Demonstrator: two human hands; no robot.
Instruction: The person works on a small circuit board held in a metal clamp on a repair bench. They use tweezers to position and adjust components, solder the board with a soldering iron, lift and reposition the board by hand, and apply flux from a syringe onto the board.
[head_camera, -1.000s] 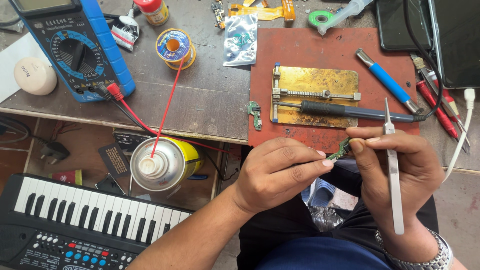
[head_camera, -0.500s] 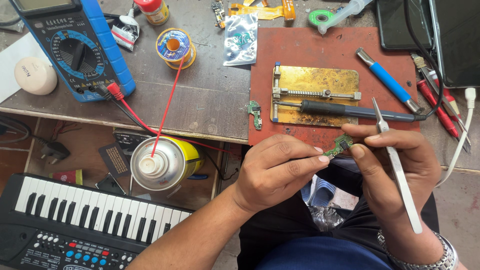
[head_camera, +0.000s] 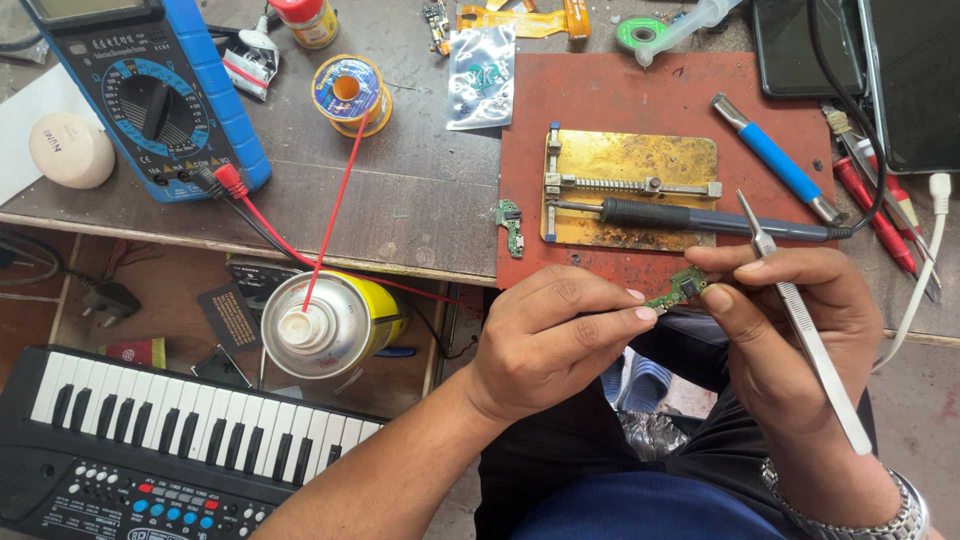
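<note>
Lower centre of the frame: left hand (head_camera: 545, 345) and right hand (head_camera: 790, 330) pinch a small green circuit board (head_camera: 682, 287) between fingertips — just below the counter (head_camera: 420, 190) edge. The right hand also holds tweezers (head_camera: 800, 320); a soldering iron (head_camera: 700, 218) lies above.

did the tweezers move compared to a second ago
Yes. The tweezers tilted: their tip swung left along the soldering iron, in the right hand.

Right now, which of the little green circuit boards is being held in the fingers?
The small green board pinched between the left hand and right hand. The other green board lies untouched on the table edge.
</note>
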